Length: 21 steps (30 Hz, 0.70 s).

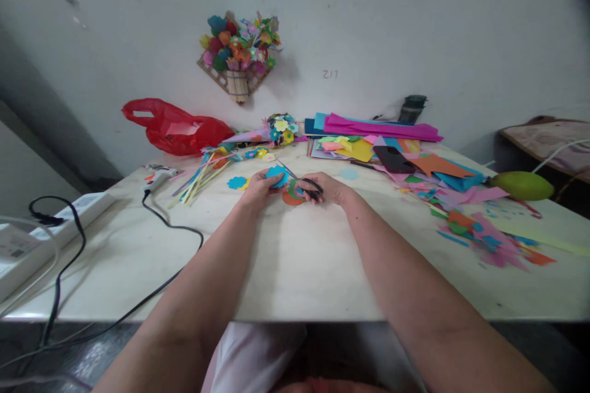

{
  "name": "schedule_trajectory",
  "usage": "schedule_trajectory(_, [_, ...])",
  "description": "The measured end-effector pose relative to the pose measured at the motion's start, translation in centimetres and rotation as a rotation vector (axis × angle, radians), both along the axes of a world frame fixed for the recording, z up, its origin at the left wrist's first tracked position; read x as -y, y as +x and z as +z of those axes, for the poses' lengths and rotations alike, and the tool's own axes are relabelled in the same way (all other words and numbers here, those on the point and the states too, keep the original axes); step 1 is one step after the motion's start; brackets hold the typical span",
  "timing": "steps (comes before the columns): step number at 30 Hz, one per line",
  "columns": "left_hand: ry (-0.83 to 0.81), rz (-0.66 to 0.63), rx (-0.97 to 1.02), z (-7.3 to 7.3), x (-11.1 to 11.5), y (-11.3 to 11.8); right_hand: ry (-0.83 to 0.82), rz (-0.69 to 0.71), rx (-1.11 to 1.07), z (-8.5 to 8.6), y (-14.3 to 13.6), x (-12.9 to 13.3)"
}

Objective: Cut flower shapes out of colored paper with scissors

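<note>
My left hand pinches a blue scalloped paper piece over the middle of the table. Close on its right, my right hand is closed round the black handles of a pair of scissors, whose blades point up and left, just right of the blue piece. Beneath and between the hands lie round paper pieces, an orange one among them. Another blue scalloped piece rests left of my left hand, with some yellow paper beside it. A pale blue circle lies beyond my right hand.
At the left are a glue gun, its black cord and a power strip. A red bag, paper strips and paper flowers lie behind. Coloured sheets, a phone and paper scraps are at the right.
</note>
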<state>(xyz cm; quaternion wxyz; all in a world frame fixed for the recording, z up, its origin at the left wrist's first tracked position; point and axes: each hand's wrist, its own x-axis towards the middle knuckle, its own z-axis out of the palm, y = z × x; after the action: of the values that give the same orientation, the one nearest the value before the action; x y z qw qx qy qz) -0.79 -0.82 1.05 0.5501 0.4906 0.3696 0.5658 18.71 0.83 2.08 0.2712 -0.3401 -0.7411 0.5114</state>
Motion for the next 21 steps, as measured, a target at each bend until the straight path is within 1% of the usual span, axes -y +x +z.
schedule_trajectory(5, [-0.007, 0.002, 0.002, -0.04, 0.01, -0.04, 0.001, 0.006, -0.015, 0.06, 0.03, 0.11])
schedule_trajectory(15, [-0.046, 0.072, 0.087, -0.04, -0.25, 0.01, 0.001, -0.036, 0.019, 0.34, -0.17, 0.35])
schedule_trajectory(21, [-0.065, 0.084, 0.122, 0.26, -0.09, 0.29, 0.029, -0.042, 0.016, 0.24, -0.3, 0.22])
